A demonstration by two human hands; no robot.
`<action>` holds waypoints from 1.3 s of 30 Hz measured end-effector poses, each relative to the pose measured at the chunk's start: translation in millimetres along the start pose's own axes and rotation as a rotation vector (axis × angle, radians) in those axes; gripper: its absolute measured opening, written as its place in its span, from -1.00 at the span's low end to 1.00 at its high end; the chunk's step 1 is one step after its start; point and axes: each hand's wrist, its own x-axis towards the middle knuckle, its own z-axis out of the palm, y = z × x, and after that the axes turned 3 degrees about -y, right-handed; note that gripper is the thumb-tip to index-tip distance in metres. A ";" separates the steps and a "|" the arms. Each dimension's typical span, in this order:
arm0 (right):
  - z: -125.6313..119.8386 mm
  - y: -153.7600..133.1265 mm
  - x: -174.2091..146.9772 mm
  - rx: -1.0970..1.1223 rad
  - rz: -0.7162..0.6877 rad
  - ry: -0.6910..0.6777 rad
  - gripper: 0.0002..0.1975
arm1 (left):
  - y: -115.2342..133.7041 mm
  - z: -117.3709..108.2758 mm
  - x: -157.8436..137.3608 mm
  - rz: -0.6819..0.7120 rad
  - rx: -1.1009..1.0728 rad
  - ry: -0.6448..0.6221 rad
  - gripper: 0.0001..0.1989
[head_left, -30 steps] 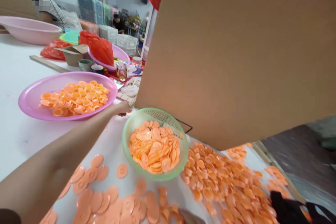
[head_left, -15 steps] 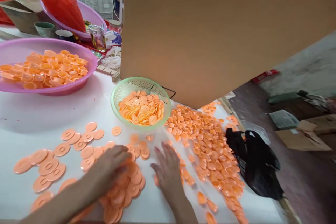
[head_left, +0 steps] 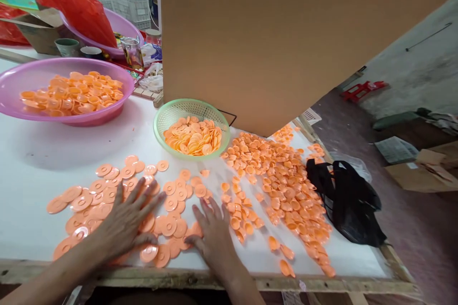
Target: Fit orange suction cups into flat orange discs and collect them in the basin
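Note:
My left hand (head_left: 130, 219) lies with fingers spread over a layer of small orange plastic discs (head_left: 170, 225), like toy saucers, on the white tabletop (head_left: 143, 147). My right hand (head_left: 213, 233) is also spread, its thumb and fingertips at the right edge of these discs. Neither hand grips anything. Close to the right hand's fingers is a small cluster of orange toy cups (head_left: 243, 209). A much larger heap of the cups (head_left: 286, 190) stretches along the right side. Behind the discs, a green colander (head_left: 156, 128) holds more orange discs.
A pink basin (head_left: 10, 109) of orange cups stands at the left. A large cardboard sheet (head_left: 268, 47) rises behind the colander. Along the right edge lies a black bag (head_left: 348, 205). Wooden strips (head_left: 171, 279) edge the table. Open cardboard boxes (head_left: 422, 171) sit on the floor.
My left hand has moved left and opened out flat on the discs. The piled discs are now spread into a flatter layer. My right hand has shifted slightly left and down.

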 end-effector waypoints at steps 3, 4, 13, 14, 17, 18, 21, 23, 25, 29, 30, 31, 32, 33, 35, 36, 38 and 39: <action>0.9 14.3 -2.8 -0.029 0.078 0.117 -0.52 | 0.5 -4.7 1.7 -0.035 0.005 0.004 -0.01; 1.0 19.1 -5.5 -0.047 0.076 0.131 -0.52 | 2.1 -6.4 1.1 0.020 -0.004 -0.023 -0.03; -1.6 26.8 8.5 0.012 0.122 0.230 -0.69 | 17.1 -1.8 11.0 0.104 -0.040 -0.002 -0.18; -1.2 22.0 15.3 0.021 0.106 0.213 -0.66 | 21.9 -0.2 12.7 0.128 -0.048 -0.018 -0.20; -1.4 6.5 28.5 0.051 0.010 0.104 -0.59 | 33.1 3.6 9.0 0.211 -0.074 -0.076 -0.20; -2.4 2.8 31.1 0.071 -0.006 0.083 -0.61 | 34.0 4.0 6.3 0.226 -0.092 -0.082 -0.19; -6.6 -1.0 44.6 0.138 0.039 0.115 -0.68 | 27.8 1.8 8.5 0.182 -0.184 -0.046 -0.42; -8.4 0.8 62.7 0.145 0.107 0.160 -0.67 | 19.4 -1.3 26.6 0.083 -0.290 0.025 -0.61; -8.5 3.2 84.1 0.141 0.161 0.163 -0.71 | 10.8 -3.2 55.3 -0.043 -0.399 0.107 -0.67; -8.7 10.4 107.3 0.262 0.209 0.198 -0.86 | -0.9 -1.5 100.4 -0.179 -0.424 0.171 -0.71; -9.5 13.7 106.2 0.305 0.213 0.242 -0.88 | -2.1 -0.6 102.9 -0.177 -0.428 0.179 -0.71; -10.7 17.7 102.6 0.336 0.207 0.283 -0.87 | -2.6 0.0 101.7 -0.156 -0.440 0.183 -0.72; -11.9 22.5 97.1 0.352 0.187 0.306 -0.84 | -2.3 0.4 97.8 -0.119 -0.449 0.179 -0.73; -13.2 27.7 90.0 0.352 0.156 0.313 -0.82 | -1.4 0.5 92.4 -0.068 -0.450 0.162 -0.74; -15.9 38.8 73.0 0.326 0.096 0.291 -0.80 | 1.9 0.2 81.7 0.034 -0.420 0.111 -0.76; -17.3 44.4 63.6 0.320 0.092 0.290 -0.78 | 4.0 0.1 78.4 0.052 -0.404 0.101 -0.79; -20.5 54.9 44.5 0.329 0.153 0.329 -0.75 | 9.1 0.4 78.3 0.030 -0.404 0.125 -0.81; -22.2 59.4 35.3 0.344 0.203 0.357 -0.75 | 12.3 1.0 81.5 0.008 -0.413 0.142 -0.81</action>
